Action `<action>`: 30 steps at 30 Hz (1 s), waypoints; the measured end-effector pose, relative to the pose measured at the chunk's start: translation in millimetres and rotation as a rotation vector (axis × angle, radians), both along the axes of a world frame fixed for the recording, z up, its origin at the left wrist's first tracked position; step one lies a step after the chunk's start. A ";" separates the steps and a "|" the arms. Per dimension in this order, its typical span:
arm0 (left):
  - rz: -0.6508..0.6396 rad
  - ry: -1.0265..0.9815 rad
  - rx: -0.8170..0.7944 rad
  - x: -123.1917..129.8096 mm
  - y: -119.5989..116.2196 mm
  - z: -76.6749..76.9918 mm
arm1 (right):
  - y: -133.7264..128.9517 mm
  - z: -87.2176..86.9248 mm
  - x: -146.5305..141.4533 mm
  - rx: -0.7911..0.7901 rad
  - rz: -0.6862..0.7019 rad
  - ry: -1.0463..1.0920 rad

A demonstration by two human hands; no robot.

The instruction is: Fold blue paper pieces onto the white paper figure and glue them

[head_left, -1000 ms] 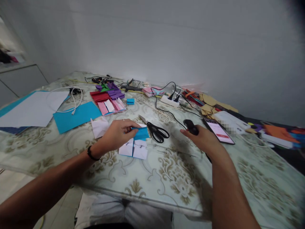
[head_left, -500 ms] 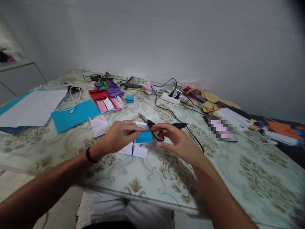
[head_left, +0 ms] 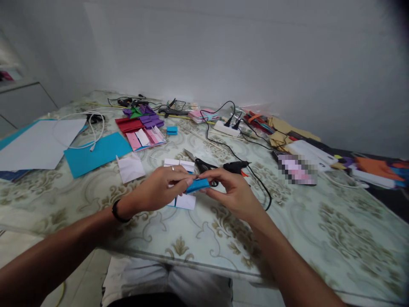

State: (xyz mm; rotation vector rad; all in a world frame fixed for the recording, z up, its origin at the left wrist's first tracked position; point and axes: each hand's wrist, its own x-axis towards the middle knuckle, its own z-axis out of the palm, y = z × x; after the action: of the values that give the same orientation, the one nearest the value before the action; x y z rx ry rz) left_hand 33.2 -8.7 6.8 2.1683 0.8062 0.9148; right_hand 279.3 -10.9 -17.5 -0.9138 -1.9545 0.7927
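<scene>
A small folded piece of blue paper (head_left: pixel 197 185) is held between both hands above the table. My left hand (head_left: pixel 161 187), with a ring and a black wristband, pinches its left end. The fingers of my right hand (head_left: pixel 230 189) close on its right end, thumb below and index finger on top. Under the hands lies a white and blue folded paper piece (head_left: pixel 186 202), partly covered. Just behind the hands are black-handled scissors (head_left: pixel 204 164), their blades pointing away to the left. A black glue gun (head_left: pixel 235 167) with an orange trigger rests behind my right hand.
Left are white paper (head_left: pixel 41 143), a blue sheet (head_left: pixel 97 153) and a folded white paper (head_left: pixel 130 168). Coloured folded papers (head_left: pixel 145 138) and a small blue one (head_left: pixel 171 130) lie farther back. A power strip (head_left: pixel 226 128) with black cables and a phone (head_left: pixel 295 168) are right.
My right hand has moved in to the blue paper and now grips its right end. The blue paper has tilted and looks narrower. The view has shifted slightly.
</scene>
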 end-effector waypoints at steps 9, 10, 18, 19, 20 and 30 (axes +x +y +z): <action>-0.014 -0.178 -0.483 2.2 0.4 -8.3 | 0.7 -2.7 -2.4 0.007 0.004 0.026; -0.007 -0.193 -0.509 2.7 0.2 -9.6 | 0.3 -1.7 -3.3 0.002 0.008 0.028; 0.078 -0.086 -0.339 3.4 -1.4 -8.4 | -5.6 9.2 -5.9 -0.038 0.117 -0.029; 0.088 -0.061 -0.300 3.2 -1.6 -8.3 | -5.6 9.0 -6.1 -0.048 0.091 -0.019; 0.093 -0.041 -0.267 3.1 -1.9 -8.3 | -5.2 8.7 -6.5 -0.059 0.066 -0.019; 0.110 0.120 -0.018 2.8 -3.8 -8.5 | 0.6 4.8 -12.5 0.033 0.068 -0.104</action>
State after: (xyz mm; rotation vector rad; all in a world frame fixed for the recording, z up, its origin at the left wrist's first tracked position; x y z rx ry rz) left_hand 36.0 -12.5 -1.6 2.1970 0.9968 0.8340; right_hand 266.8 -10.3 -12.7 -0.8890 -2.0930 0.7623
